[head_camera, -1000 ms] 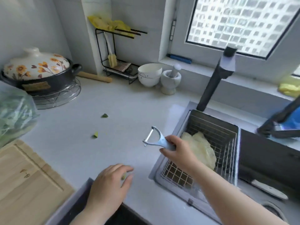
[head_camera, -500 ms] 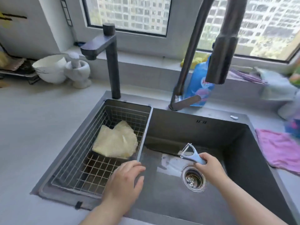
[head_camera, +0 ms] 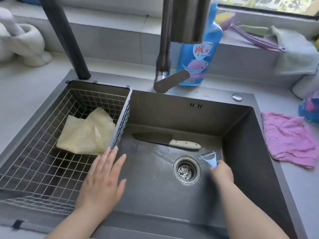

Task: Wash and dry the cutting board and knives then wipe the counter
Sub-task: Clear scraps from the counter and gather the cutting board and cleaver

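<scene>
Dark steel sink (head_camera: 241, 178) is taking up most of the frame, with a wire basket (head_camera: 34, 161) hanging in its left half and a yellowish cloth (head_camera: 86, 135) lying inside that. A person's right hand (head_camera: 221, 173) is reaching down at the lower right of the basin, fingers clenched round the handle of a light blue peeler (head_camera: 209, 158), its blade end pointing up toward the back wall, just beside the drain (head_camera: 187, 170). I can't quite tell if the peeler is touching the sink floor yet or hanging just above it. The left hand (head_camera: 101, 180) is hovering open and flat, fingers spread and holding nothing, over the basket's edge near the centre of the frame.

A knife (head_camera: 165, 141) with a cream handle is already lying on the sink floor toward the back, blade pointing left. The cutting board isn't in view at all.

Looks to me like she or he is gathering the sharp stuff in the basin before washing. Best way to do this bit: lay the peeler down flat, clear of the drain opening and apart from the knife blade, so nothing gets grabbed blind later. The tap (head_camera: 165, 40) and the blue detergent bottle (head_camera: 202, 54) are sitting at the top centre, easy reach for the free left hand.
</scene>
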The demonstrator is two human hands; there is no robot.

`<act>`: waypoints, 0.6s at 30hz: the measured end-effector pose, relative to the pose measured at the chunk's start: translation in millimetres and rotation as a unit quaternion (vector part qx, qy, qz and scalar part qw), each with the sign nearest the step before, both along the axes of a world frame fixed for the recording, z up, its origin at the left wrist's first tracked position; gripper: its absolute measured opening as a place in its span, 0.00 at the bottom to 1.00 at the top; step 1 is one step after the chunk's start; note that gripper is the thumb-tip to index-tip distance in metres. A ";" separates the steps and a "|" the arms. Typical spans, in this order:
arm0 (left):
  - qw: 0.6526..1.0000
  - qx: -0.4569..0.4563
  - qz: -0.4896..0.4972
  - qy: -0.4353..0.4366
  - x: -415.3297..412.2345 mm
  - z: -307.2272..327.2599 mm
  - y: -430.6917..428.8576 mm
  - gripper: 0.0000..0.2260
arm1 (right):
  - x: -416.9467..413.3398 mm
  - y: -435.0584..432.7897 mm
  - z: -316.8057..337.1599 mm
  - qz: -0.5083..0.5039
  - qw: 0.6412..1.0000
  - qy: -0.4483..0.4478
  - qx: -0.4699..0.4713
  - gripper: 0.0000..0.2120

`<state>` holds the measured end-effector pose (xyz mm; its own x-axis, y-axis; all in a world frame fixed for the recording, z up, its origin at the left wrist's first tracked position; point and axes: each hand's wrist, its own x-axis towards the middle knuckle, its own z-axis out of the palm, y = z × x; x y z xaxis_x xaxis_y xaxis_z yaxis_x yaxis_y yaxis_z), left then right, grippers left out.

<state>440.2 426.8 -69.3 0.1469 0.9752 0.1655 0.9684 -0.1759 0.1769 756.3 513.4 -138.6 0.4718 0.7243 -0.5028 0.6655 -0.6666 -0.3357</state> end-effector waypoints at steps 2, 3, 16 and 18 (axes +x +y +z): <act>1.000 -0.010 0.011 -0.009 1.4 -1.5 2.3 0.25 | 2.0 -0.1 -10.6 -0.036 0.999 0.012 0.007 0.02; 1.000 -0.017 0.016 -0.014 2.0 -1.3 2.7 0.25 | 2.9 0.7 -15.4 -0.050 0.998 0.019 0.012 0.03; 0.999 -0.036 -0.001 -0.022 -0.7 -5.7 5.5 0.26 | 4.5 21.7 -41.8 -0.067 0.997 -0.036 0.020 0.12; 0.999 -0.027 -0.002 -0.019 0.4 -5.9 7.2 0.25 | 4.7 27.6 -43.7 -0.068 0.996 -0.050 0.030 0.12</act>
